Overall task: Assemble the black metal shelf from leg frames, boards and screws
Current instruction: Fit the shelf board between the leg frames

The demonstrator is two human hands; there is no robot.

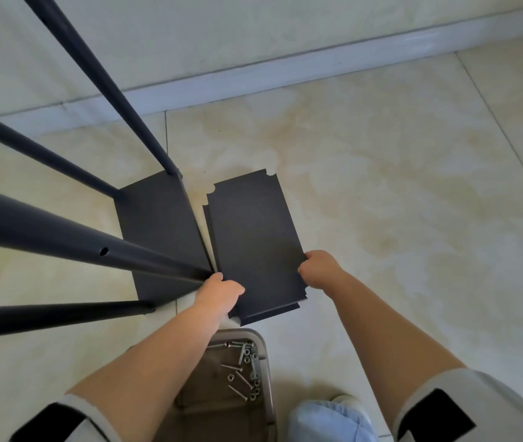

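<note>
Head: board between 2 hands

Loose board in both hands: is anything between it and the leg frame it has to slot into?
Nothing visible. The loose board, gripped by the left hand and right hand, lies just right of the frame, whose fitted bottom board sits alongside. The screw tray sits nearer the person.

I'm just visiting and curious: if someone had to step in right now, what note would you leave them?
Left hand and right hand each grip a long edge of the loose board.
The frame stands at left with one board already at its foot.
Screws and nuts sit in the tray below.
Left: fit this board between the legs and screw it on.
</note>
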